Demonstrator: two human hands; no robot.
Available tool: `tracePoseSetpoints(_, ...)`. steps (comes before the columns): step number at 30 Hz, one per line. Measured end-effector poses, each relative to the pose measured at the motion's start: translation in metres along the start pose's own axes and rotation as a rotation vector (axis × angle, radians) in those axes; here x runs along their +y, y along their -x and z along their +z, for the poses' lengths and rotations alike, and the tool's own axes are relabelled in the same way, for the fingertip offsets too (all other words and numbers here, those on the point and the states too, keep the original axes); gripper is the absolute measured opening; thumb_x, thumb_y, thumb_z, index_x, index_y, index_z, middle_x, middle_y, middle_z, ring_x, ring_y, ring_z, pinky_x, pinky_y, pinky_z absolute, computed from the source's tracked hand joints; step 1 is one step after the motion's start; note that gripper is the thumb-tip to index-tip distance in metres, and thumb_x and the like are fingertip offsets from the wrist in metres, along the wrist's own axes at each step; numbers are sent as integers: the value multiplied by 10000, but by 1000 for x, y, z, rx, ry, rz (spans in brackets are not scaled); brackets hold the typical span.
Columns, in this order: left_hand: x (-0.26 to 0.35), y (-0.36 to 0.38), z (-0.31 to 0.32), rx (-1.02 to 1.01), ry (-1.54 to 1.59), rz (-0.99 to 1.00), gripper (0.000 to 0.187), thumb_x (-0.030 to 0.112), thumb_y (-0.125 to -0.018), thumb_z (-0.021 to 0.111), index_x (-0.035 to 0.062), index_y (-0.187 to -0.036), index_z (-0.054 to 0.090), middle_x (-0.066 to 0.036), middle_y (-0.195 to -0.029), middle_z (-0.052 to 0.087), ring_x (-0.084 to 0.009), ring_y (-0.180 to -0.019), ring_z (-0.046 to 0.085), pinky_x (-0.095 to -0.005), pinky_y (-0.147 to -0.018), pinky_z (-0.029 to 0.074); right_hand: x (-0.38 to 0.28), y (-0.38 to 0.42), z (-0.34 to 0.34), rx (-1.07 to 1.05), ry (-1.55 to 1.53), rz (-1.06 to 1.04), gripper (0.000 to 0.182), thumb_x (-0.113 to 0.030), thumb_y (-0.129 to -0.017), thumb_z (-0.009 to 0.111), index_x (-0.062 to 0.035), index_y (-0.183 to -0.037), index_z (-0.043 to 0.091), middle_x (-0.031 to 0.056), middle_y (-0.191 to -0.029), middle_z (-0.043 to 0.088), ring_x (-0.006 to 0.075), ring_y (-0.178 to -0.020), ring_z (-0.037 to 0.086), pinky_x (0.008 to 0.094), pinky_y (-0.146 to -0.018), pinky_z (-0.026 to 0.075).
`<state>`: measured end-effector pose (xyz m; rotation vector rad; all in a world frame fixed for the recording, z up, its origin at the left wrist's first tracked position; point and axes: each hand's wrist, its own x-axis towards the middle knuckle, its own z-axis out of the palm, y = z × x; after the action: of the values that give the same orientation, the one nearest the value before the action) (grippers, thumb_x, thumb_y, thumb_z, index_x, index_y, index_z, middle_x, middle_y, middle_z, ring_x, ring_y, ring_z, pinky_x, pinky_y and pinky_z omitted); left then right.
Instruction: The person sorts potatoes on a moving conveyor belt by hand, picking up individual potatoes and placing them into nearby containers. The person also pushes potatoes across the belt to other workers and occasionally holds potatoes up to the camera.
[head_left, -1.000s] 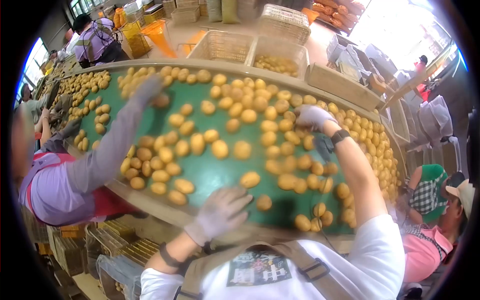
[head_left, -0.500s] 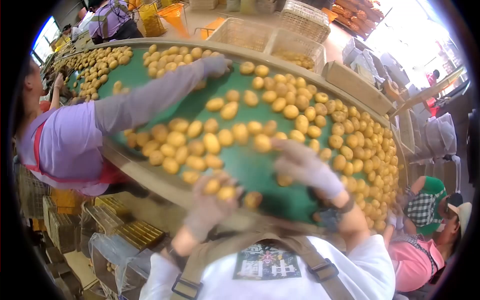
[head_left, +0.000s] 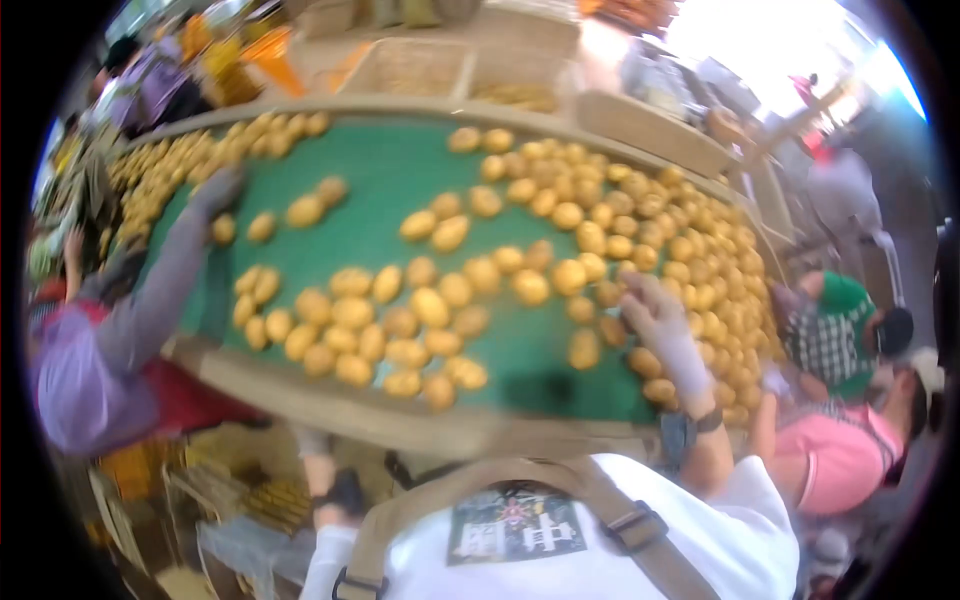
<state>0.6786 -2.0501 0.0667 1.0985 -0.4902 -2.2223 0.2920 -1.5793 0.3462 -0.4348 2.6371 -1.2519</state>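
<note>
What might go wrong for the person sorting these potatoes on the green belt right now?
The right hand reaches among tightly packed potatoes, so it may knock some aside. Potatoes near the belt's near edge might roll off. The left hand is down below the belt, leaving only one hand working.

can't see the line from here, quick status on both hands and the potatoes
Right hand gloved, flat on the potatoes at belt's right side, grip unclear. Left hand out of sight below the belt edge. Co-worker's arm reaches across at left, apart.

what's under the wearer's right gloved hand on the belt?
The right hand rests among potatoes on the green belt. Whatever lies directly beneath the palm is covered; blur hides any grip.
</note>
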Motion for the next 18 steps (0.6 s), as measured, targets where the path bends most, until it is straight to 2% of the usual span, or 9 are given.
tracePoseSetpoints(3, 50, 18, 71, 75, -138, 173, 655, 517, -1042, 472, 68, -1517, 430, -126, -1546, 453, -314, -1362, 476, -473, -1176, 352, 83, -23, -77, 380, 221, -124, 332, -185, -1032, 618, -8, -1312, 650, 78, -1164, 705, 151, -1057, 649, 305, -913, 543)
tracePoseSetpoints(4, 72, 16, 70, 114, -127, 313, 576, 404, -1070, 474, 29, -1506, 438, -144, -1539, 463, -288, -1368, 472, -452, -1167, 367, 100, -18, -106, 501, -45, 102, 338, -203, -1036, 612, -2, -1305, 649, 77, -1180, 699, 169, -1058, 652, 306, -924, 539)
tracePoseSetpoints(6, 130, 31, 75, 222, -886, 1175, 448, 245, -1090, 454, -39, -1433, 503, -167, -1454, 542, -256, -1336, 504, -408, -1142, 392, 135, -8, -152, 510, 247, 327, 362, -238, -1037, 607, 6, -1303, 638, 84, -1219, 682, 197, -1088, 642, 316, -962, 518)
tracePoseSetpoints(7, 132, 49, 105, 138, -929, 1072, 416, 200, -1087, 447, -58, -1407, 518, -170, -1421, 566, -251, -1318, 522, -396, -1135, 399, 167, -15, -162, 348, 814, 311, 380, -254, -1034, 607, 7, -1310, 627, 92, -1242, 670, 208, -1116, 629, 325, -989, 501)
tracePoseSetpoints(8, 124, 72, 148, 60, -968, 965, 387, 154, -1084, 441, -77, -1381, 534, -173, -1389, 590, -247, -1299, 541, -385, -1128, 405, 206, -21, -162, 428, 631, 276, 409, -295, -1022, 615, -6, -1312, 622, 96, -1252, 659, 213, -1151, 604, 339, -1010, 481)
tracePoseSetpoints(12, 43, 119, 281, -617, -1545, 981, 314, 83, -973, 607, -26, -1266, 640, -179, -1281, 666, -298, -1208, 609, -427, -1053, 462, 269, -32, -164, 479, 78, 156, 508, -412, -981, 642, -48, -1332, 607, 102, -1287, 628, 222, -1231, 540, 363, -1052, 433)
tracePoseSetpoints(13, 12, 134, 314, -836, -1349, 687, 336, 89, -931, 648, 10, -1257, 657, -175, -1256, 676, -327, -1203, 622, -444, -1053, 465, 269, -32, -164, 445, -16, 151, 525, -426, -974, 647, -55, -1342, 602, 100, -1295, 624, 222, -1230, 538, 359, -1048, 432)
tracePoseSetpoints(14, -15, 130, 337, -1306, -1467, 1219, 357, 4, -860, 666, 9, -1217, 646, -144, -1222, 683, -309, -1118, 649, -445, -989, 514, 259, -31, -164, 423, -87, 160, 531, -431, -973, 646, -57, -1348, 598, 98, -1302, 619, 221, -1234, 537, 358, -1052, 432)
tracePoseSetpoints(18, -107, 141, 369, -1915, -1478, 954, 467, 235, -768, 767, 121, -1211, 677, -153, -1266, 637, -385, -1181, 595, -562, -1078, 422, 200, -50, -131, 398, -361, 180, 558, -448, -968, 643, -65, -1370, 582, 87, -1329, 602, 217, -1250, 533, 355, -1068, 430)
